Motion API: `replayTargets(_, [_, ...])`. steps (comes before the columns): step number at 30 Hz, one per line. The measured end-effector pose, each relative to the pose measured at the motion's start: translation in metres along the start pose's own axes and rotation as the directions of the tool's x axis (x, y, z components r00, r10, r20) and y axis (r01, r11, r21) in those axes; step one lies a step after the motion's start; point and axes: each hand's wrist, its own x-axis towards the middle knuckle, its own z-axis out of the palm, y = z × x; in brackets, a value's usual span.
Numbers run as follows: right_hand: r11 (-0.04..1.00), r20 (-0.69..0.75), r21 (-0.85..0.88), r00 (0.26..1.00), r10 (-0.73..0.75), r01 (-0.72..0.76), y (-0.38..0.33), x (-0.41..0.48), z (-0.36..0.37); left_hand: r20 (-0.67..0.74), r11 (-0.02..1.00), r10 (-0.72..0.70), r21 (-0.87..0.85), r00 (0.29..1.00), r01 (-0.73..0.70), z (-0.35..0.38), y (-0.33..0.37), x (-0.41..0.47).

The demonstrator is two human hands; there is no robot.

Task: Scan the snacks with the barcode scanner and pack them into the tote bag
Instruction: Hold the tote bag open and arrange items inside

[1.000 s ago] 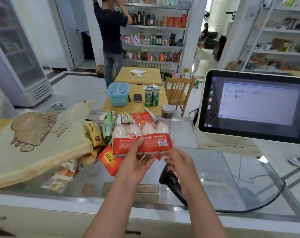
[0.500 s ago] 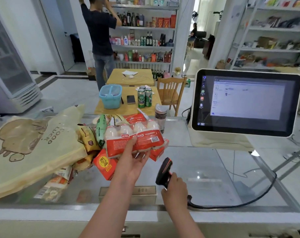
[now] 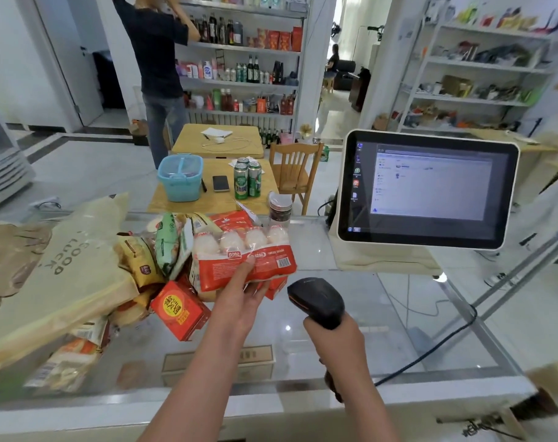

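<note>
Red-and-white shrink-wrapped pack of four small white bottles [image 3: 244, 260] is held above the glass counter [image 3: 398, 330], long axis left-right, your left hand [image 3: 242, 301] clamped on its lower edge, thumb on the front. Its barcode [image 3: 283, 262] sits at the right end, just up-left of the black handheld scanner [image 3: 316, 301] gripped in your right hand [image 3: 331, 339]. Beige fabric tote bag [image 3: 63, 282] lies to the left.
</note>
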Motion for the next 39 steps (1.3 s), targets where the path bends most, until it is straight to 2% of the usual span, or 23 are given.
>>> replayTargets(3, [0.995, 0.016, 0.089, 0.999, 0.036, -0.037, -0.008, -0.002, -0.010, -0.016, 0.998, -0.010, -0.063, 1.000, 0.009, 0.003, -0.008, 0.001])
replayTargets(9, [0.992, 0.043, 0.124, 0.999, 0.022, -0.027, -0.013, 0.000, -0.021, -0.002, 0.983, -0.025, -0.181, 1.000, 0.024, 0.012, -0.017, 0.000])
replayTargets(24, [0.997, 0.040, 0.073, 0.998, -0.040, 0.037, -0.011, 0.009, -0.026, 0.040, 0.999, 0.023, -0.041, 0.999, -0.021, 0.017, -0.021, -0.006])
replayTargets(39, [0.997, 0.064, 0.043, 0.995, -0.073, 0.070, -0.014, 0.006, -0.024, 0.013, 0.997, -0.011, -0.071, 1.000, 0.012, 0.009, -0.019, -0.008])
